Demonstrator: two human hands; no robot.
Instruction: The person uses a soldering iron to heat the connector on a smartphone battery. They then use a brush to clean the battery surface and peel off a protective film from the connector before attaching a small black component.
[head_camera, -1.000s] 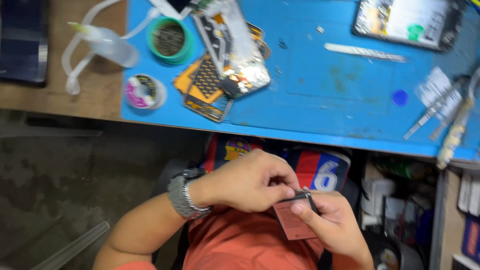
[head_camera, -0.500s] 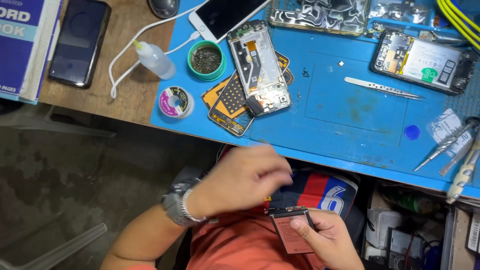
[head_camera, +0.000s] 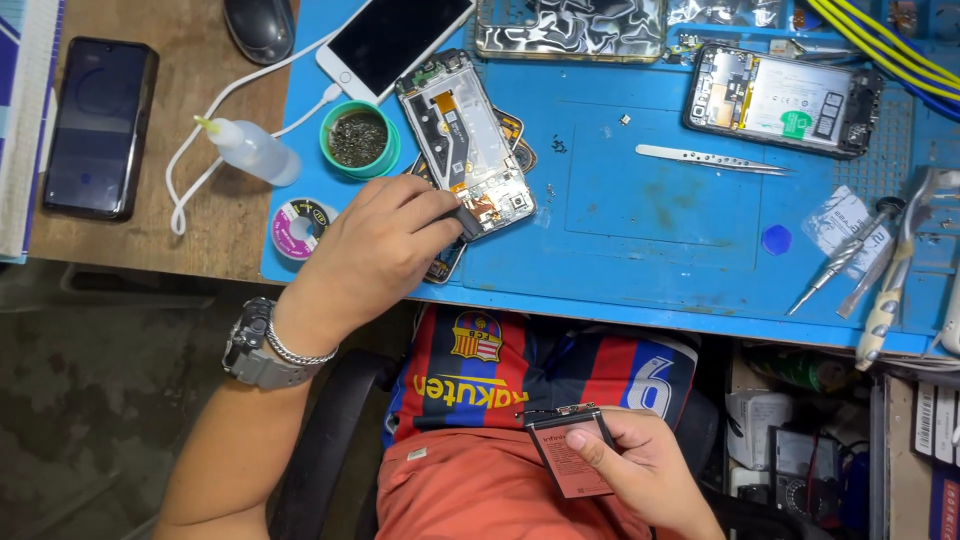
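A flat, dark rectangular battery (head_camera: 568, 455) with a reddish face was held low over the lap, well below the blue rubbery mat (head_camera: 660, 250) covering the surface, the right hand (head_camera: 640, 470) closed about its lower edge with the thumb pressed on top. The left hand (head_camera: 375, 255) was laid at the near end of the opened phone frame (head_camera: 465, 140) on that mat, fingertips pinched on a small dark part there, whose shape could not be made out. Just left of the frame, a round green tin (head_camera: 358, 138) held dark wiry wool, and metal tweezers (head_camera: 710, 158) lay to its right.
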